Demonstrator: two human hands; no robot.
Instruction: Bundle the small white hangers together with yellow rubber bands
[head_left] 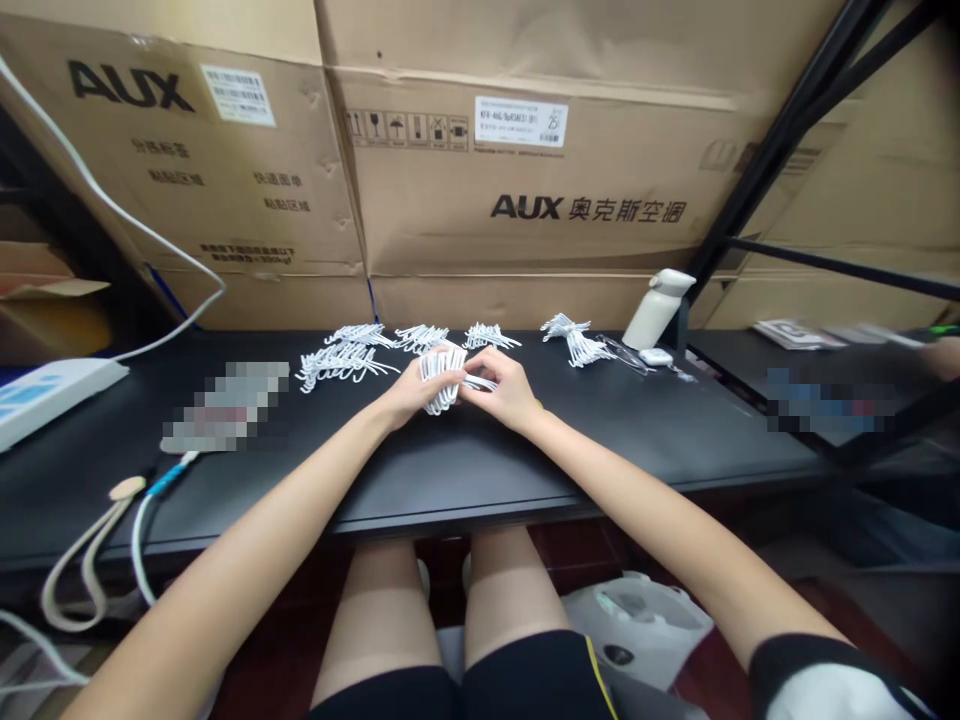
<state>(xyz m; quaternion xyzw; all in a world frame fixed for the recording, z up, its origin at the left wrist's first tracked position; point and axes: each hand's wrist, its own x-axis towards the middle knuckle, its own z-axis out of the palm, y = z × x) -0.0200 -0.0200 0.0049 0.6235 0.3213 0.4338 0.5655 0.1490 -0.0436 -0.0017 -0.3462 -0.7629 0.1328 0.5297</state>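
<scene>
Above the black table my left hand (409,393) is closed round a bundle of white hooks (441,382), their curved ends pointing down. My right hand (504,390) pinches the thin straight ends at the bundle's right side, its fingers close to those of my left hand. Behind my left hand, to the left, lies a pile of white hooks (341,362). Further small bundles lie along the back of the table, one behind my right hand (487,336) and another to the right (577,338).
A white bottle (658,310) stands at the back right beside a small white case (655,357). On the left are a blurred-out phone (225,408) with a cable and a white power strip (56,390). Large cardboard boxes (525,240) stand behind the table (465,480). Black shelf bars rise at right.
</scene>
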